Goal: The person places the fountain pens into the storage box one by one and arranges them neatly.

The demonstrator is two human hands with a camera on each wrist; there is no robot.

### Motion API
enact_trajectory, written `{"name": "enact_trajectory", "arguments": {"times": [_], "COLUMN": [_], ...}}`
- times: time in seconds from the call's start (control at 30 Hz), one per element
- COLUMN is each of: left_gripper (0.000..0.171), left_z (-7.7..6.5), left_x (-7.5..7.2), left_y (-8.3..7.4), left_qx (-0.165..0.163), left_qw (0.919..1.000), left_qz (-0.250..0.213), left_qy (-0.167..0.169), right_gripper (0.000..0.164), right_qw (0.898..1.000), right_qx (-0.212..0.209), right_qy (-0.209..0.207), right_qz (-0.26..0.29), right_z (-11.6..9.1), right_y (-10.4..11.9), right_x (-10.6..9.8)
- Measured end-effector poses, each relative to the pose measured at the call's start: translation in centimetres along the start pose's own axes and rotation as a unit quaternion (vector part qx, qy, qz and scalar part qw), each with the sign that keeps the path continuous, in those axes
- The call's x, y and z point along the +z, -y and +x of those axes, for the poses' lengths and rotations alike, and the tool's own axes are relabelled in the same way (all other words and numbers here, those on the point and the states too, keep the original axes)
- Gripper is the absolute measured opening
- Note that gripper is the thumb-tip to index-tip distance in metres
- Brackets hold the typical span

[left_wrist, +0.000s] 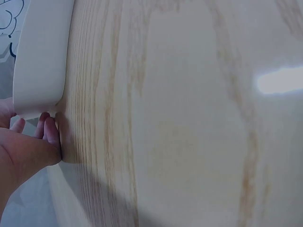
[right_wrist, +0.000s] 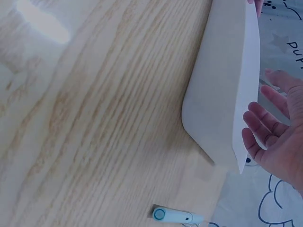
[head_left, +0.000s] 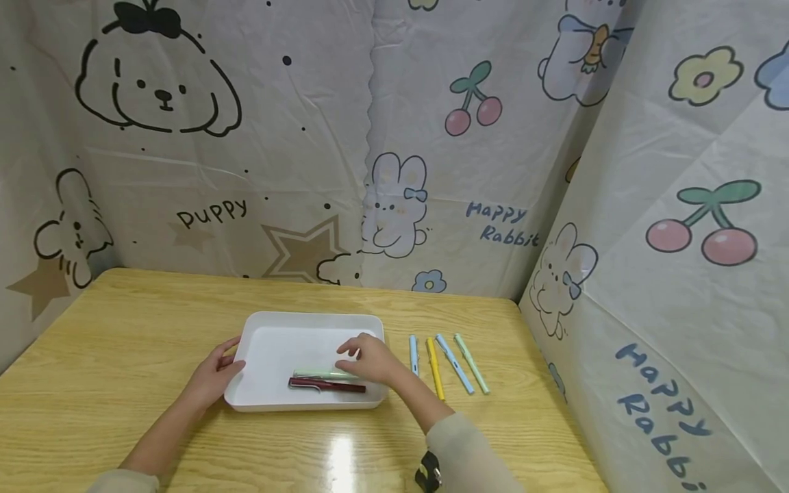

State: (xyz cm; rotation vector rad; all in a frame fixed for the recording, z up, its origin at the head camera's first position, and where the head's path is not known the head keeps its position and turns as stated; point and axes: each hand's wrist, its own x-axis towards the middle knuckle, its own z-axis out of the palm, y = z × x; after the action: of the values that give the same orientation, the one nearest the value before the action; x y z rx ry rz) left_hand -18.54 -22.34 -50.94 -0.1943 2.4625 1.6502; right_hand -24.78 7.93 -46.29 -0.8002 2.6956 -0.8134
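Pale green pen (head_left: 316, 374) and dark red pen (head_left: 329, 386): side by side inside the white tray (head_left: 271, 349), near its front wall, with a blue pen (head_left: 414, 355), a yellow pen (head_left: 435, 368), a second blue pen (head_left: 455, 363) and a second green pen (head_left: 472, 363) on the wooden table (head_left: 185, 308) to the right. Look light, stiff and smooth, so probably quick to roll or slip, though hardly fragile. Best to pinch across mid-barrel from above, between thumb and fingertips. In the right hand (head_left: 370, 359), apparently nothing: just loosely bent, parted fingers over the tray's right end, close to the pale green pen; impossible to tell about contact. At the tray's left end, a grip by the left hand (head_left: 212, 376), with thumb at the rim and fingers outside. As for the tray, seems light and rigid, likely to slide; best to steady by the rim.
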Motion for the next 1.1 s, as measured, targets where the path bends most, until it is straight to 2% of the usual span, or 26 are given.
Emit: {"name": "enact_trajectory", "arguments": {"times": [0.33,0.87,1.1], "left_gripper": [0.060,0.060,0.060], "left_z": [0.1,0.0,0.1], "left_x": [-0.1,0.0,0.0], "left_y": [-0.1,-0.1,-0.2], "left_qx": [-0.003,-0.011,-0.006], "left_qw": [1.0000,0.9999,0.9999], "left_qz": [0.004,0.006,0.009], "left_qy": [-0.001,-0.005,-0.003], "right_gripper": [0.032,0.035,0.032], "right_qw": [1.000,0.997,0.993], "right_qx": [0.012,0.044,0.069], "right_qy": [-0.022,-0.059,-0.088], "right_qz": [0.011,0.032,0.031], "right_z": [-0.3,-1.7,-2.6], "right_y": [-0.3,-2.9,-4.3], "right_x": [-2.1,-5.0,-6.2]}}
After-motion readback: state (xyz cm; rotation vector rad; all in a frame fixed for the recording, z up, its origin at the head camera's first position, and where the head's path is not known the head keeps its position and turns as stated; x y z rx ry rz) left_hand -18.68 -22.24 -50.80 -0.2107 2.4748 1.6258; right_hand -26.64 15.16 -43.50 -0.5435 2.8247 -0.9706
